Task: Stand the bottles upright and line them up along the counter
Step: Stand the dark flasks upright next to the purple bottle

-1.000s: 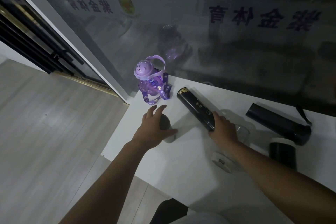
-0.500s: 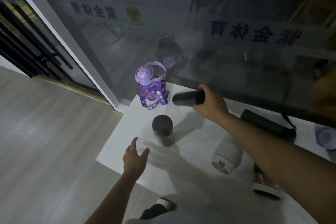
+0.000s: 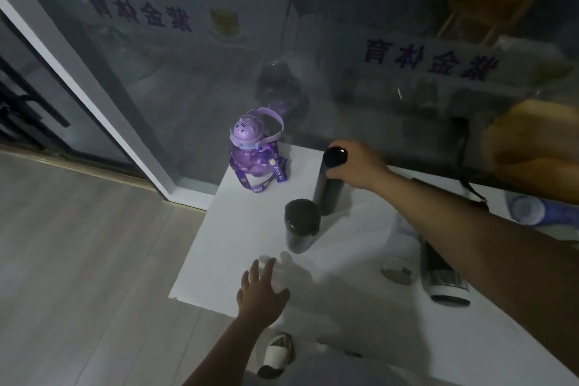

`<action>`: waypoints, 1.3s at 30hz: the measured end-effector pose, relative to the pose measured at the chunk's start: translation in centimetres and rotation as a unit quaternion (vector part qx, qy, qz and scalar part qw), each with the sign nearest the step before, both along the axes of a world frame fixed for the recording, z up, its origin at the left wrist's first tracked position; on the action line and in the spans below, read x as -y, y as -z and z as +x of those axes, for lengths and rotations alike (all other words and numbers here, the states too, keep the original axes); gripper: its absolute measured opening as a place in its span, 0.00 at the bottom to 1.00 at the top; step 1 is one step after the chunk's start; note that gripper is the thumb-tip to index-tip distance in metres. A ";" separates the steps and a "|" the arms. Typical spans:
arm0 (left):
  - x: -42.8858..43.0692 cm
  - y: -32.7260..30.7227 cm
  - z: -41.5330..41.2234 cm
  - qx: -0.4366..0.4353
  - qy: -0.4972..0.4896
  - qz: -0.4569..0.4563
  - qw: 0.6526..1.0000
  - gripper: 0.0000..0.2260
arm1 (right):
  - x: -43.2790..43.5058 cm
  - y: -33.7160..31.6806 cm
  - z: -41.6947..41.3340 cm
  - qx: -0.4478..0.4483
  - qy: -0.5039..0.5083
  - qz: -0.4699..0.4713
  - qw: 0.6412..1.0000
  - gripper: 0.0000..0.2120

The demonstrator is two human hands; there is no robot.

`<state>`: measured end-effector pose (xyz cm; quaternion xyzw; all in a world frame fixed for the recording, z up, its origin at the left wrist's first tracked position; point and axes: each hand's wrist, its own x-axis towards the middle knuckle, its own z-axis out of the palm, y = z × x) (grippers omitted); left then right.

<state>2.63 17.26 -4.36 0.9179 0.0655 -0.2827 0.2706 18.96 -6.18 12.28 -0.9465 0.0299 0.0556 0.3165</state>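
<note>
A tall black bottle (image 3: 329, 189) stands upright on the white counter (image 3: 238, 229), and my right hand (image 3: 357, 166) grips it near the cap. Just in front of it stands a shorter dark cup bottle (image 3: 300, 226), untouched. A purple cat-lid bottle (image 3: 252, 155) with a strap stands upright at the counter's far left corner. My left hand (image 3: 260, 288) hovers with spread fingers over the near left edge, holding nothing. Under my right forearm lie a white bottle (image 3: 396, 273) and a black-and-white bottle (image 3: 445, 279), both partly hidden.
A glass wall with purple lettering (image 3: 429, 63) runs right behind the counter. A blue-and-white bottle (image 3: 529, 210) lies at the far right. Wooden floor (image 3: 78, 260) drops off left of the counter, and a shoe (image 3: 277, 354) shows below its near edge.
My right hand lifted the tall black bottle from lying down and has set it upright behind the short dark bottle. My left hand let go of the short bottle and pulled back toward the edge.
</note>
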 end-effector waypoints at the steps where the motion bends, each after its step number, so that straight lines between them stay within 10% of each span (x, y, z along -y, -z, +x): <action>1: 0.0 0.1 0.0 0.001 0.012 -0.002 1.000 0.34 | 0.0 0.1 -0.2 -0.002 0.006 0.013 1.000 0.20; 8: 1.6 0.5 -0.4 0.010 0.113 -0.010 0.994 0.34 | 0.6 1.1 -2.4 -0.012 0.059 0.131 0.990 0.38; 18: 11.2 -1.4 0.0 -0.029 0.211 -0.139 0.967 0.36 | 9.8 0.9 -18.5 0.085 0.297 0.164 0.937 0.24; 32: 25.7 -2.2 -1.1 -0.048 -0.013 -0.208 0.977 0.51 | 18.6 11.7 -31.3 -0.071 0.366 0.147 0.916 0.29; 39: 29.4 -1.4 -1.9 0.003 -0.145 -0.203 0.968 0.38 | 23.7 13.0 -31.0 -0.116 0.253 0.165 0.946 0.30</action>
